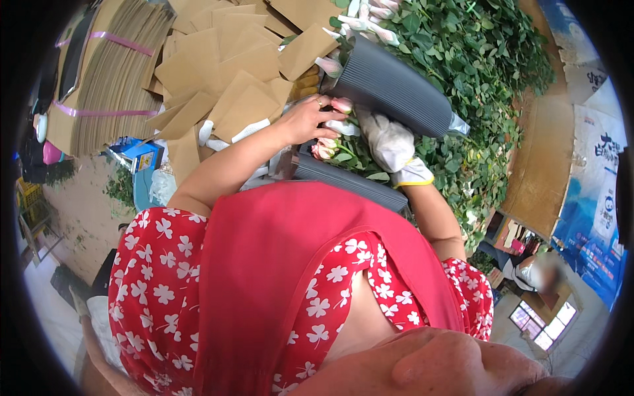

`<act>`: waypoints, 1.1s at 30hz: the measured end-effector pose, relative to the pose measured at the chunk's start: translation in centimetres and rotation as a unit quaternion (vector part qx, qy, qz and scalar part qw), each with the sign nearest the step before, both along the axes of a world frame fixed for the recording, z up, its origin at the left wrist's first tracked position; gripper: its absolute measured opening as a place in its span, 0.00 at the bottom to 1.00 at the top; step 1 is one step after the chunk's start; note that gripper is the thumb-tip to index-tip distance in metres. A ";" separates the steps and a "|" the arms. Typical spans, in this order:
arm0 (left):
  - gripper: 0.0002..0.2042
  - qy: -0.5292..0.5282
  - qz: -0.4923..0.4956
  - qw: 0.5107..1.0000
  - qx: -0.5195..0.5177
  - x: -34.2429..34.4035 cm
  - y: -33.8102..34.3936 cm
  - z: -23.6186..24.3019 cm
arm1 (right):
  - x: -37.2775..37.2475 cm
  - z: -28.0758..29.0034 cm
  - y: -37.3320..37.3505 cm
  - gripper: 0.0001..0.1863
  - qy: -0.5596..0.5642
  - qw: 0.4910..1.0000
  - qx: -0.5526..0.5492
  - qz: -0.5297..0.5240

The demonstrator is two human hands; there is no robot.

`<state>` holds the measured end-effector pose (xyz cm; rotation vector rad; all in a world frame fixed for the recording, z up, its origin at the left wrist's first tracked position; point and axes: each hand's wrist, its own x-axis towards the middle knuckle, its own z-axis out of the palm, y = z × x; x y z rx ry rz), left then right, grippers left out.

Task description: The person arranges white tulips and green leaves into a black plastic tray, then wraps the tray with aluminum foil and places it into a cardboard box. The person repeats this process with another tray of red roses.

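Note:
My bare left hand (309, 120), with a ring on it, has its fingers curled over the heads of a few roses. One pink rose (341, 105) sits at its fingertips, a rose in a white net sleeve (342, 127) lies beneath them, and a pink-cream rose (324, 149) is nearer to me. My right hand (391, 142), in a whitish glove with a yellow cuff, is closed around the green stems; its fingertips are partly hidden. The roses lie between two dark grey ribbed panels, a far one (396, 89) and a near one (350, 184).
Leafy rose stems (462, 59) pile up at the right, with several white-sleeved buds (370, 23) at the far end. Brown cardboard sheets (238, 99) lie loose at the left, beside a strapped cardboard stack (119, 79). A blue box (142, 157) stands nearby. Another person (528, 272) is at the right.

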<state>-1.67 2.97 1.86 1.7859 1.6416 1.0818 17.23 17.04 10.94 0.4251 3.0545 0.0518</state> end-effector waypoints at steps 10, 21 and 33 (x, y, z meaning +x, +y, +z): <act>0.25 0.228 0.090 0.961 0.131 1.1 -0.7 0.2 | 0.2 -2.7 1.0 0.21 0.121 0.976 0.157 0.085; 0.22 -0.017 0.053 0.998 0.010 0.3 -0.3 -3.1 | -2.1 8.0 -1.4 0.27 -0.153 0.969 -0.186 -0.060; 0.15 -0.337 0.256 0.903 -0.075 -1.0 -4.7 0.0 | -2.6 14.9 -4.1 0.19 0.214 0.955 -0.205 0.015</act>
